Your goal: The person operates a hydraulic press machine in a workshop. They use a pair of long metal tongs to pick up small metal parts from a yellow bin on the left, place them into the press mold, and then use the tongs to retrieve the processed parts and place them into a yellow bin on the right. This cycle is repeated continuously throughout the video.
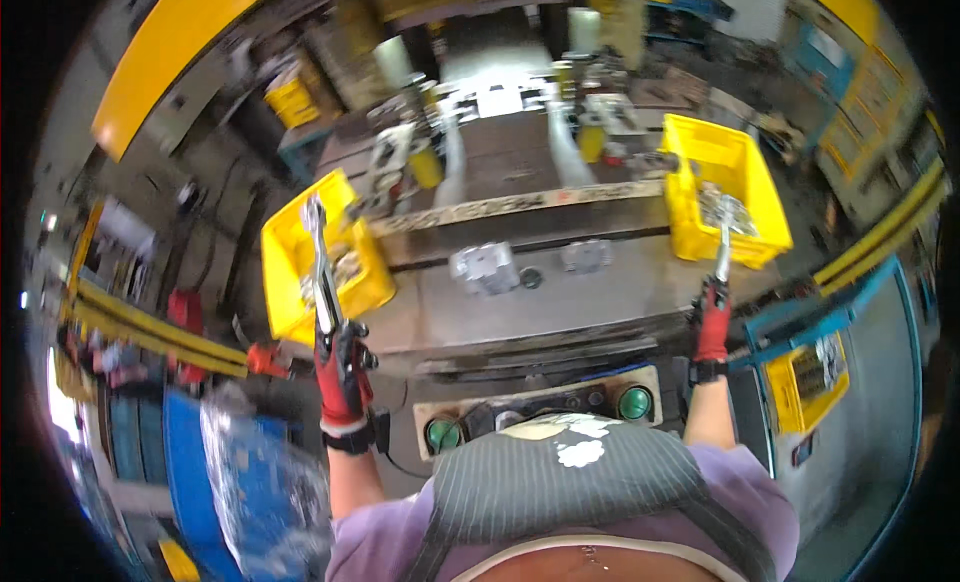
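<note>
Left hand (343, 367), red-gloved, clamped on a long metal tong (321, 262) whose tip sits over the left yellow bin (285, 257); right hand (712, 322), also gloved, closed around a second tong (722, 244) gripping a shiny metal part (722, 210) above the right yellow bin (715, 147). Best done by keeping both tongs squeezed firmly, wrists steady, part held level over the bin, fingers well off the press bed. Grey steel press table (520, 302) between the 2 bins, 2 green buttons (635, 402) on the near panel, yellow guard rails and cluttered workshop floor around.
</note>
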Motion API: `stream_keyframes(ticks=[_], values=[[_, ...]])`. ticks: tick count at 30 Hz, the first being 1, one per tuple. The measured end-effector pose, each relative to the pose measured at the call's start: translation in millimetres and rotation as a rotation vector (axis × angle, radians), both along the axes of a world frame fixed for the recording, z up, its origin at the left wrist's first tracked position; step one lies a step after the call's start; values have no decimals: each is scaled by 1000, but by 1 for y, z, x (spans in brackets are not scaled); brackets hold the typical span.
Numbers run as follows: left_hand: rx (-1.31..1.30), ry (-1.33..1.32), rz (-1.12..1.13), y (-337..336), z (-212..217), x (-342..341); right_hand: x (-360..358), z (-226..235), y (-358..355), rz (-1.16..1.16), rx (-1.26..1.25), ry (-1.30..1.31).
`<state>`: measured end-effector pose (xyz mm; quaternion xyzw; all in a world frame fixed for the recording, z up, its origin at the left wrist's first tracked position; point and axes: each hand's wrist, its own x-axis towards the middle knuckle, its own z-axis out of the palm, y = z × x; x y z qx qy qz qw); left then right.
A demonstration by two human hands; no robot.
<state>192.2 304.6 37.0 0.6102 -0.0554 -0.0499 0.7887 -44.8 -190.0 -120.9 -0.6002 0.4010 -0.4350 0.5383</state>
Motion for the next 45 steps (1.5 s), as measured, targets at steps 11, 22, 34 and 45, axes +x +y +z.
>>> stream_keyframes(ticks=[11, 22, 34, 45], values=[[88, 253, 176, 61, -83, 33, -2, -1, 6, 91, 66, 34], [91, 10, 34, -13, -56, -8, 7, 58, 143, 547, 1, 323], [53, 24, -18, -20, -70, -26, 109, 152, 155, 657, -38, 49], [22, 48, -55, -17, -73, -35, 302, 202, 98, 608, -557, 456]])
